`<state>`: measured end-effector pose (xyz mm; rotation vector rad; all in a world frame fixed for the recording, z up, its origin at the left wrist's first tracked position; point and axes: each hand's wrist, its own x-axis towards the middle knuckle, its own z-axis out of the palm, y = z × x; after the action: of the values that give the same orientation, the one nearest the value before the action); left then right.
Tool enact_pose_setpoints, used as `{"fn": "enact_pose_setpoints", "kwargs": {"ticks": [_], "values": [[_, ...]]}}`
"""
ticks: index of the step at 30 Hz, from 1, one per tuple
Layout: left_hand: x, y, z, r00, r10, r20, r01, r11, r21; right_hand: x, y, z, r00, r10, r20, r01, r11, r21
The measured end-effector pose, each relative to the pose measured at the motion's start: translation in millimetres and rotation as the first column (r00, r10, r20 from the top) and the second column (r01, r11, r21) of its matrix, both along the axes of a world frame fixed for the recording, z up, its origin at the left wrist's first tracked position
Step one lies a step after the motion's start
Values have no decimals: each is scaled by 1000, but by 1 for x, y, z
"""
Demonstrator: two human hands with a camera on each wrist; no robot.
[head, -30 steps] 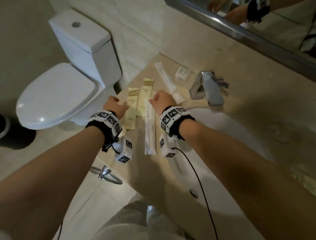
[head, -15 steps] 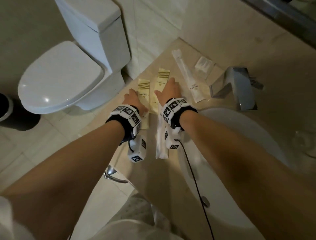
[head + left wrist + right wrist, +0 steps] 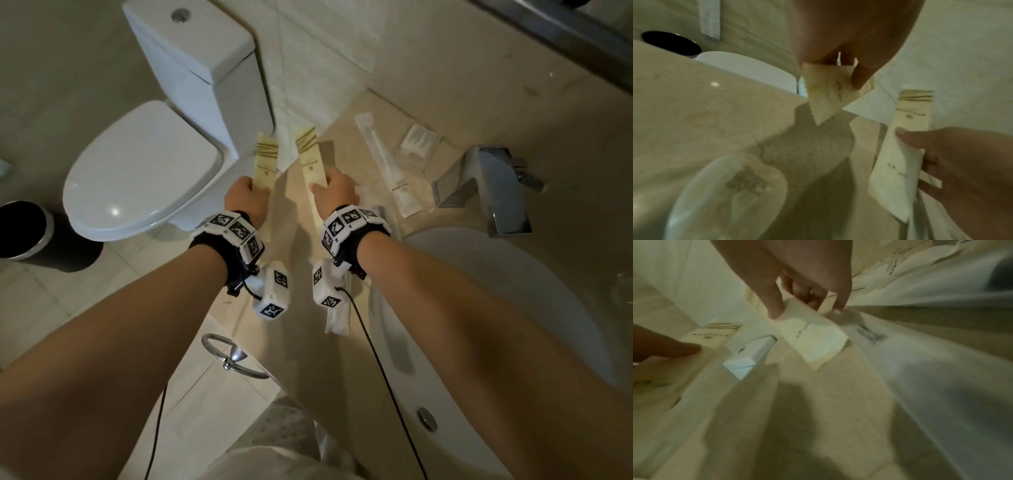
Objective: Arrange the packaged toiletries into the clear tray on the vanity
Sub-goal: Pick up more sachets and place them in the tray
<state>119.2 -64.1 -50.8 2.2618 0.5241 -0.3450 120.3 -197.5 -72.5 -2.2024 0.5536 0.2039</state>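
Note:
Two pale yellow sachets with gold stripes are lifted off the beige vanity top (image 3: 291, 342). My left hand (image 3: 254, 186) pinches the lower end of the left sachet (image 3: 266, 161); in the left wrist view thumb and fingers clamp that left sachet (image 3: 824, 92). My right hand (image 3: 324, 183) grips the right sachet (image 3: 310, 159), shown between thumb and fingers as the right sachet (image 3: 813, 339) in the right wrist view. A long white packet (image 3: 387, 164) and a small clear packet (image 3: 419, 138) lie by the wall. Another white packet (image 3: 337, 318) lies under my right wrist. I cannot make out the clear tray.
A chrome faucet (image 3: 489, 192) stands over the white basin (image 3: 496, 325) on the right. Left of the vanity edge are the toilet (image 3: 144, 171) and a black bin (image 3: 27, 233). A chrome towel ring (image 3: 233, 356) hangs below the vanity's front edge.
Both hands were resting on the sachets lying flat on the vanity; now each grips one and has raised it off the surface. The head view has tilted further down.

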Motion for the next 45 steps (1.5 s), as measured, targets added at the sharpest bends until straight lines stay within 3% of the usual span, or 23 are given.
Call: {"fn": "enact_pose_setpoints", "kwargs": {"ticks": [4, 6, 10, 17, 25, 30, 32, 36, 41, 43, 45], "values": [[11, -11, 27, 960, 245, 134, -217, 957, -194, -3, -7, 27, 983, -81, 164, 23, 944, 330], [15, -24, 41, 953, 263, 152, -202, 921, -333, -8, -16, 42, 976, -84, 202, -5, 914, 406], [11, -62, 67, 975, 128, 184, -17, 861, -509, -23, -48, 67, 977, -79, 200, -15, 903, 429], [-22, -137, 95, 958, -172, 231, 276, 783, -558, -73, -139, 98, 980, -35, 197, -4, 981, 195], [-71, -250, 133, 878, -395, 270, 469, 596, -652, -184, -266, 147, 951, -264, 162, 214, 938, 275], [-132, -330, 136, 829, -517, 216, 499, 506, -704, -273, -331, 152, 922, -385, 44, 353, 880, 317], [-155, -356, 132, 805, -559, 199, 511, 483, -711, -308, -346, 149, 889, -458, 13, 408, 804, 432], [-200, -398, 123, 723, -656, 214, 597, 439, -672, -373, -369, 141, 773, -631, -66, 503, 547, 670], [-262, -433, 106, 473, -866, 160, 779, 326, -535, -454, -401, 128, 380, -914, -143, 557, 103, 824], [-283, -440, 98, 391, -914, 110, 811, 286, -510, -482, -411, 122, 248, -953, -173, 574, 1, 819], [-297, -445, 87, 385, -918, 93, 814, 290, -503, -509, -418, 117, 151, -972, -182, 657, -39, 753]]}}
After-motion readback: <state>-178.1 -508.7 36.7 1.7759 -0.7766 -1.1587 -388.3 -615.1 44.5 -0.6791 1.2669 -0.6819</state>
